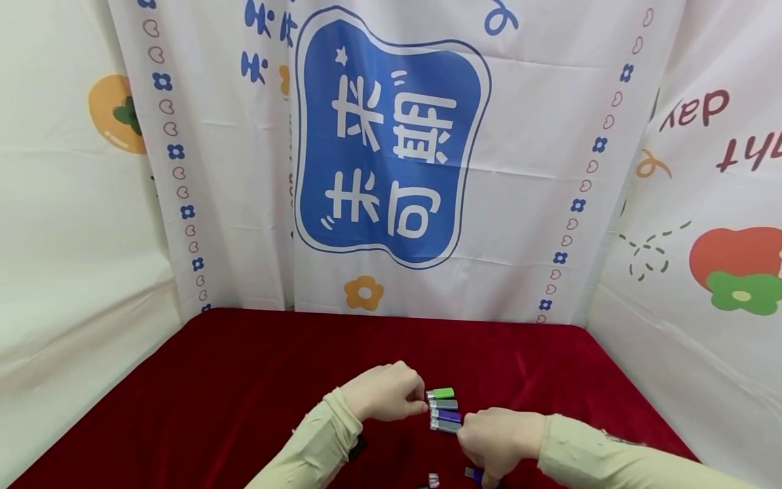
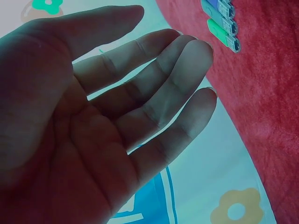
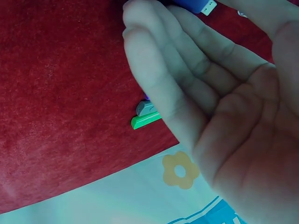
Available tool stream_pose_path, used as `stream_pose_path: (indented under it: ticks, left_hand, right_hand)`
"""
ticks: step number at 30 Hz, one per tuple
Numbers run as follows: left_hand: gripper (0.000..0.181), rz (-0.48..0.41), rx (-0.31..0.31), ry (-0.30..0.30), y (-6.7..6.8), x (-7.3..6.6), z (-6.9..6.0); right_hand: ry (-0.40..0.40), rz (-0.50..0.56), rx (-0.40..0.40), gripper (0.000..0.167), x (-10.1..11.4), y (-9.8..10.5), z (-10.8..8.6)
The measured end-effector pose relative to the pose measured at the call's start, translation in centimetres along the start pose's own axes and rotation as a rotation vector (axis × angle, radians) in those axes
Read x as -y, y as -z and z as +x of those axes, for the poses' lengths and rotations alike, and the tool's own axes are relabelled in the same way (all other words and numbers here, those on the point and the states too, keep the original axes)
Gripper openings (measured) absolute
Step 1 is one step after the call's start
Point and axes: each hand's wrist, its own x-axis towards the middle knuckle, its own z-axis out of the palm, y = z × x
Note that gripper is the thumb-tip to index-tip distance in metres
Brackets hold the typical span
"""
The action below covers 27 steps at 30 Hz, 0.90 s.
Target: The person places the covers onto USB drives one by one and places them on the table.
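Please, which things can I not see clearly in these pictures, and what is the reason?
Dark thing, head view: partly behind the left sleeve; its kind is unclear.
Small shiny thing, head view: cut off by the bottom edge.
Blue USB stick, right wrist view: cut off by the top edge, so the right hand's grip is unclear.
Any print on the four USB sticks, head view: too small.

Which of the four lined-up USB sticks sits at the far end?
The green stick, the only green one in the row; next come a grey stick, a purple stick, then another grey stick.
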Motion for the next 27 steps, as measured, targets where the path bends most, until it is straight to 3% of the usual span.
stream_pose_path:
  ticks: [11, 15, 18, 22, 27]
  left_hand:
    - [0.017, -0.002, -0.002, 0.006, 0.1, -0.1, -0.2]
    - [0.018, 0.016, -0.011, 0.015, 0.1, -0.1, -0.2]
    - [0.017, 0.035, -0.014, 0.026, 0.1, -0.1, -0.3]
    - [0.016, 0.037, -0.004, 0.026, 0.1, 0.0, -0.3]
    - [0.018, 0.031, 0.005, 0.018, 0.2, 0.0, -0.3]
  right_hand:
    - [0.037, 0.013, -0.029, 0.043, -0.1, 0.1, 0.1]
    - [0.033, 0.077, -0.104, 0.042, -0.6, 0.3, -0.3]
    - [-0.014, 0.167, -0.157, 0.039, -1.2, 1.0, -0.8]
    - [-0.085, 0.269, -0.220, 0.031, -2.1, 2.4, -1.7]
    - [-0.088, 0.365, -0.319, 0.023, -2.8, 4.3, -2.9]
